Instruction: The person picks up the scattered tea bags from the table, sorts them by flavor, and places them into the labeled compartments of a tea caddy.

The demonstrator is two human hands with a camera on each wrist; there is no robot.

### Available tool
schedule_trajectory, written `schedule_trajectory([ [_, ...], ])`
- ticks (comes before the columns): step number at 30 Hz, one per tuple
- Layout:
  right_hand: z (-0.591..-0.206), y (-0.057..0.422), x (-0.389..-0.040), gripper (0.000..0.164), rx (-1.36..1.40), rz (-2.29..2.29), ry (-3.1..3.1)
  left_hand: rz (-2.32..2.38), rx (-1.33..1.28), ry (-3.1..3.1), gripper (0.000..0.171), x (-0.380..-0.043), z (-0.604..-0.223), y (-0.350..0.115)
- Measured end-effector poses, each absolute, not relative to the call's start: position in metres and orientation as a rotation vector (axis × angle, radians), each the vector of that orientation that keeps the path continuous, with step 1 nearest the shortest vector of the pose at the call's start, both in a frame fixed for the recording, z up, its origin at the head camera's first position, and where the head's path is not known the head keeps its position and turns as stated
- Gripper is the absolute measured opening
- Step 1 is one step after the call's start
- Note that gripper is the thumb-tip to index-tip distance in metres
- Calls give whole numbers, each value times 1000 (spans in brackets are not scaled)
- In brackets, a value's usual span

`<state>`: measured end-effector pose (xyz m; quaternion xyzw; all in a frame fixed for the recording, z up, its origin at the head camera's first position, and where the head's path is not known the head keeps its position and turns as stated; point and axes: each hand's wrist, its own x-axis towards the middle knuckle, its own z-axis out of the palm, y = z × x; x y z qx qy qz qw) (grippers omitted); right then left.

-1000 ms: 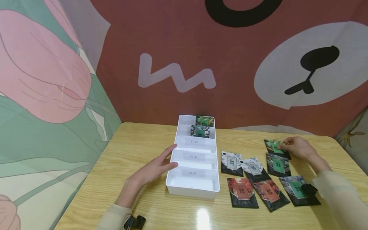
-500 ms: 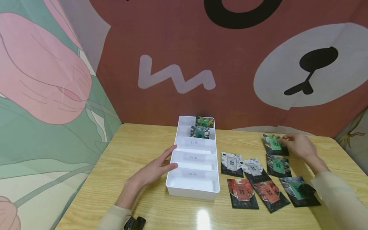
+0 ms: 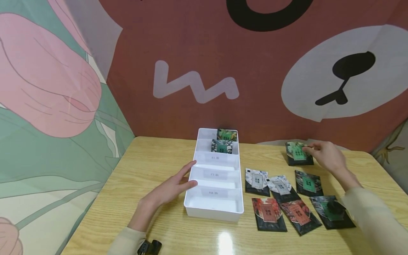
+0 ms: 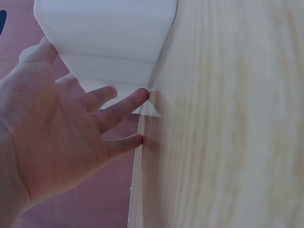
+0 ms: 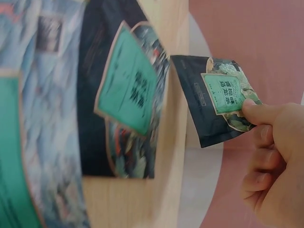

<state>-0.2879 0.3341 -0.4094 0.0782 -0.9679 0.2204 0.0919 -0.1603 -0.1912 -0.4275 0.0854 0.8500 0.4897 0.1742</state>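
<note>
A white divided box (image 3: pixel 213 202) with labelled compartments stands mid-table. My left hand (image 3: pixel 169 187) rests against its left side, thumb and forefinger at the rim; the left wrist view shows the fingers (image 4: pixel 126 111) spread along the wall. At the back right my right hand (image 3: pixel 329 157) pinches a black and green tea packet (image 3: pixel 299 154) by its edge. In the right wrist view this packet is tilted up, thumb over its printed front, the other fingers curled behind. Two tea packets, one green (image 3: pixel 227 135) and one dark floral (image 3: pixel 222 146), sit in the two rear compartments.
Right of the box lie two white-topped packets (image 3: pixel 257 181), two red ones (image 3: pixel 269 214) and two with green labels (image 3: pixel 308 183); one white and one red overlap. A printed cloth (image 3: pixel 197 117) hangs behind the wooden table (image 3: pixel 153 152).
My right hand has lifted the green tea packet from its place behind the other green-labelled ones and moved it left and toward the back. My left hand stays at the box.
</note>
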Motion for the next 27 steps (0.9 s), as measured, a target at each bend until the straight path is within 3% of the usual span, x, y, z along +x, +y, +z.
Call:
schedule_trajectory([
  [27,-376,270,-292,38,339,815,-2686,1388,251,2421,73,-159,-426,-191],
])
